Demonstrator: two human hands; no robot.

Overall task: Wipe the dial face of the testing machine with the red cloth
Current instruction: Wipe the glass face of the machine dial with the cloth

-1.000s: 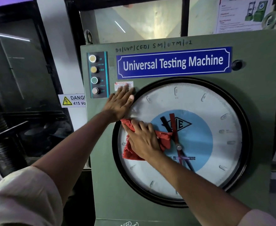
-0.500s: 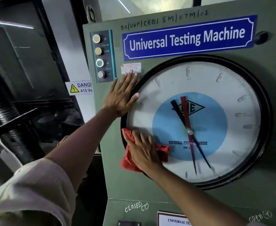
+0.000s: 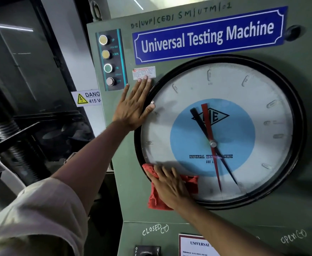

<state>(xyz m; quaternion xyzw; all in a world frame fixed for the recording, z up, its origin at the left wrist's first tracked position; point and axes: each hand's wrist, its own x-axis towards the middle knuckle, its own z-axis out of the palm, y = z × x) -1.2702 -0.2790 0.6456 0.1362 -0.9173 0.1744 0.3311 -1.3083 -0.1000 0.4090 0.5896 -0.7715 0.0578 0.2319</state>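
The round dial face (image 3: 262, 111) with a black rim, a blue centre and red and black pointers fills the green panel of the testing machine (image 3: 308, 74). My right hand (image 3: 170, 187) presses the crumpled red cloth (image 3: 191, 183) flat against the dial's lower left edge, over the rim. My left hand (image 3: 133, 106) lies flat with spread fingers on the panel at the dial's upper left, thumb resting on the rim.
A column of push buttons (image 3: 108, 60) sits left of the dial, close above my left hand. A blue nameplate (image 3: 207, 36) runs above. A yellow danger sign (image 3: 86, 98) and a dark screw column (image 3: 7, 137) lie to the left. A switch (image 3: 147, 251) and notice (image 3: 195, 245) sit below.
My right hand has slid the red cloth down the dial's left side, from beside the centre to the lower left rim. The left hand stays braced at the upper left.
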